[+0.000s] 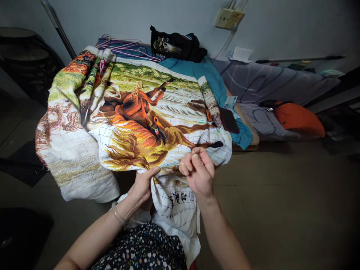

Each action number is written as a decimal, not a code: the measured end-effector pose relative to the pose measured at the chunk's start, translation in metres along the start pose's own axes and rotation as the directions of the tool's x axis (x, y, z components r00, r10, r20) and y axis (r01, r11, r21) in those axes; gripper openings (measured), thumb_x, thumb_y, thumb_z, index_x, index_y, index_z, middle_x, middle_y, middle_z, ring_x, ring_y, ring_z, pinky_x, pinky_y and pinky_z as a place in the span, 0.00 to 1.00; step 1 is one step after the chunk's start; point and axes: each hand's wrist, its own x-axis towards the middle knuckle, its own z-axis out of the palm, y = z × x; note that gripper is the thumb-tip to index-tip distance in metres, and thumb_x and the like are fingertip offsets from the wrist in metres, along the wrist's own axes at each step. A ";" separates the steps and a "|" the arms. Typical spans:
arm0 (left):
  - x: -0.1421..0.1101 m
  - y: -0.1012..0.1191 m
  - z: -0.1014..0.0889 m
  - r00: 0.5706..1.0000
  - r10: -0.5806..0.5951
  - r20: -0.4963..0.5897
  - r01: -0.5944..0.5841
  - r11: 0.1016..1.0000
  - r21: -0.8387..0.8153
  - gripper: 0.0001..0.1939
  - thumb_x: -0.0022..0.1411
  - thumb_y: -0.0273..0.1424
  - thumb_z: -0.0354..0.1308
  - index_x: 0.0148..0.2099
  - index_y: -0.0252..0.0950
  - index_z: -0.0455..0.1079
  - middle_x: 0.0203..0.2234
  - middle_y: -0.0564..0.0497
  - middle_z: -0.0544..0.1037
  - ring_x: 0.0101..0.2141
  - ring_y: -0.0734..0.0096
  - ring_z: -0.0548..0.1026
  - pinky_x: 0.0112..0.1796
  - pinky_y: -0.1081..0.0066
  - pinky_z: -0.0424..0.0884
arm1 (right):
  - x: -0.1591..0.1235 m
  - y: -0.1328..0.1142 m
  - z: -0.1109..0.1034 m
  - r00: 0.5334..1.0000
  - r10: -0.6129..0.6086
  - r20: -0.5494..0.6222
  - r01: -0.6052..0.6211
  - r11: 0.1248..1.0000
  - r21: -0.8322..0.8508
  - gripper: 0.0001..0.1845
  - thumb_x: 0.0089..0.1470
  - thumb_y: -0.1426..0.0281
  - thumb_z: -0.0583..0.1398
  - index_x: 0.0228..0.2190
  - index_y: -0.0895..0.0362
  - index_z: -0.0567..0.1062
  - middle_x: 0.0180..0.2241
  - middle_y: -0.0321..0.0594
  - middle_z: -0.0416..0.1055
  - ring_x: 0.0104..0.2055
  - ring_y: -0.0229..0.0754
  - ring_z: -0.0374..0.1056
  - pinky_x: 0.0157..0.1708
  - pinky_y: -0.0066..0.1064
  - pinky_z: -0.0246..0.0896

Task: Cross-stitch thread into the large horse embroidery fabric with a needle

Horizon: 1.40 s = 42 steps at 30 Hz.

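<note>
A cross-stitch cloth (135, 123) showing horses lies draped over a low table and down into the person's lap. The left hand (143, 183) grips a fold of its near edge from below. The right hand (198, 170) pinches a thin thread, fingertips pressed together. A dark phone (229, 120) rests beyond, an orange cushion (299, 120) farther right.
</note>
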 end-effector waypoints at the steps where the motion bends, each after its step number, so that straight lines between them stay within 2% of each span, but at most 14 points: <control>1: 0.000 0.000 0.000 1.000 -0.003 -0.004 0.003 1.000 -0.004 0.25 0.43 0.24 0.68 0.46 0.33 0.72 0.38 0.44 0.80 0.44 0.56 0.77 0.49 0.58 0.68 | 0.000 -0.003 -0.003 1.000 -0.003 -0.015 0.003 1.000 -0.009 0.12 0.57 0.59 0.56 0.33 0.51 0.58 0.18 0.25 0.49 0.16 0.32 0.48 0.17 0.24 0.48; 3: -0.001 0.000 0.000 1.000 -0.022 -0.019 0.022 1.000 -0.009 0.25 0.42 0.25 0.69 0.46 0.33 0.72 0.38 0.44 0.80 0.44 0.56 0.76 0.50 0.58 0.68 | -0.003 -0.004 -0.009 0.999 -0.007 -0.033 0.006 0.999 -0.043 0.14 0.55 0.57 0.58 0.31 0.51 0.59 0.17 0.25 0.49 0.16 0.33 0.48 0.17 0.25 0.48; 6: -0.001 -0.001 0.001 0.997 -0.061 -0.054 0.061 0.998 -0.002 0.27 0.41 0.26 0.70 0.46 0.32 0.72 0.36 0.43 0.81 0.42 0.55 0.77 0.48 0.58 0.69 | -0.007 0.000 -0.019 1.000 0.011 -0.018 -0.012 0.995 -0.103 0.16 0.56 0.55 0.57 0.30 0.51 0.58 0.17 0.27 0.57 0.15 0.33 0.49 0.14 0.24 0.46; 9: -0.001 -0.001 0.001 0.996 -0.067 -0.062 0.068 0.998 0.002 0.28 0.40 0.26 0.70 0.47 0.32 0.72 0.35 0.44 0.81 0.40 0.55 0.78 0.47 0.57 0.69 | -0.006 0.004 -0.026 0.997 0.043 0.069 -0.022 0.959 -0.283 0.12 0.60 0.57 0.54 0.32 0.52 0.60 0.17 0.27 0.61 0.15 0.32 0.51 0.15 0.23 0.45; 11: -0.001 -0.001 0.002 0.998 -0.047 -0.050 0.047 0.999 -0.006 0.29 0.41 0.26 0.70 0.48 0.33 0.71 0.36 0.44 0.81 0.40 0.56 0.78 0.47 0.58 0.69 | -0.003 0.007 -0.025 0.979 0.068 0.192 0.034 0.875 -0.483 0.08 0.61 0.62 0.53 0.33 0.53 0.63 0.16 0.27 0.60 0.16 0.32 0.54 0.17 0.24 0.48; 13: -0.001 -0.001 0.003 0.999 -0.020 -0.037 0.020 1.000 -0.011 0.28 0.42 0.25 0.69 0.49 0.33 0.71 0.36 0.45 0.81 0.40 0.57 0.78 0.47 0.59 0.69 | 0.001 0.009 -0.021 0.939 0.095 0.331 0.158 0.735 -0.659 0.05 0.60 0.68 0.53 0.34 0.55 0.68 0.19 0.30 0.64 0.20 0.34 0.60 0.22 0.25 0.53; 16: 0.000 -0.001 0.002 1.000 -0.004 -0.026 0.003 1.000 -0.005 0.27 0.43 0.24 0.68 0.48 0.34 0.71 0.36 0.46 0.81 0.39 0.59 0.78 0.47 0.60 0.69 | 0.005 0.011 -0.014 0.883 0.097 0.459 0.340 0.543 -0.768 0.09 0.58 0.73 0.53 0.35 0.56 0.73 0.28 0.38 0.74 0.28 0.37 0.68 0.29 0.27 0.58; 19: 0.000 -0.001 0.001 1.000 -0.008 -0.021 0.008 1.000 0.002 0.25 0.44 0.24 0.67 0.47 0.34 0.71 0.36 0.46 0.81 0.41 0.58 0.77 0.48 0.59 0.69 | 0.007 0.013 -0.010 0.873 0.087 0.480 0.395 0.452 -0.800 0.10 0.58 0.74 0.54 0.35 0.57 0.75 0.31 0.40 0.77 0.31 0.39 0.71 0.32 0.28 0.59; 24: 0.000 -0.001 0.001 1.000 -0.008 -0.017 0.008 1.000 -0.002 0.23 0.44 0.24 0.67 0.46 0.34 0.72 0.36 0.47 0.81 0.43 0.57 0.76 0.48 0.59 0.68 | 0.009 0.013 -0.010 0.863 0.106 0.493 0.423 0.381 -0.822 0.10 0.58 0.75 0.55 0.35 0.58 0.77 0.31 0.41 0.78 0.31 0.40 0.73 0.33 0.28 0.60; 29: 0.000 -0.003 0.000 1.000 -0.004 -0.015 0.004 1.000 0.001 0.23 0.44 0.24 0.67 0.46 0.33 0.72 0.35 0.47 0.81 0.41 0.60 0.77 0.49 0.61 0.68 | 0.009 0.007 -0.006 0.854 0.143 0.500 0.447 0.291 -0.846 0.11 0.57 0.75 0.55 0.35 0.57 0.77 0.30 0.40 0.77 0.30 0.39 0.71 0.31 0.27 0.56; 32: 0.001 -0.005 -0.004 1.000 -0.003 -0.003 0.003 1.000 -0.002 0.24 0.43 0.23 0.67 0.46 0.33 0.72 0.36 0.47 0.80 0.41 0.60 0.77 0.50 0.60 0.66 | 0.010 -0.001 0.001 0.830 0.232 0.507 0.479 0.166 -0.862 0.10 0.58 0.75 0.54 0.35 0.57 0.76 0.29 0.40 0.76 0.30 0.38 0.70 0.30 0.27 0.52; 36: 0.002 -0.007 -0.007 1.000 -0.006 0.012 0.006 1.000 0.006 0.25 0.43 0.24 0.68 0.47 0.32 0.71 0.36 0.47 0.80 0.43 0.58 0.76 0.51 0.58 0.65 | 0.017 -0.014 0.011 0.768 0.381 0.514 0.562 -0.017 -0.827 0.08 0.59 0.76 0.54 0.36 0.58 0.74 0.32 0.40 0.75 0.32 0.39 0.68 0.29 0.30 0.46; 39: 0.002 -0.007 -0.006 1.000 0.003 0.023 -0.003 1.000 0.008 0.24 0.44 0.24 0.67 0.47 0.32 0.71 0.37 0.47 0.80 0.44 0.57 0.76 0.50 0.58 0.66 | 0.027 -0.017 0.011 0.725 0.419 0.547 0.616 -0.038 -0.787 0.07 0.59 0.75 0.54 0.36 0.58 0.72 0.31 0.40 0.73 0.31 0.39 0.66 0.28 0.30 0.44; 42: 0.002 -0.006 -0.004 1.000 0.012 0.015 -0.012 1.000 0.015 0.24 0.44 0.24 0.67 0.47 0.33 0.71 0.37 0.47 0.80 0.44 0.57 0.76 0.50 0.58 0.66 | 0.039 -0.015 0.005 0.691 0.361 0.626 0.675 -0.013 -0.737 0.06 0.60 0.74 0.55 0.35 0.58 0.73 0.32 0.39 0.70 0.32 0.38 0.64 0.29 0.29 0.44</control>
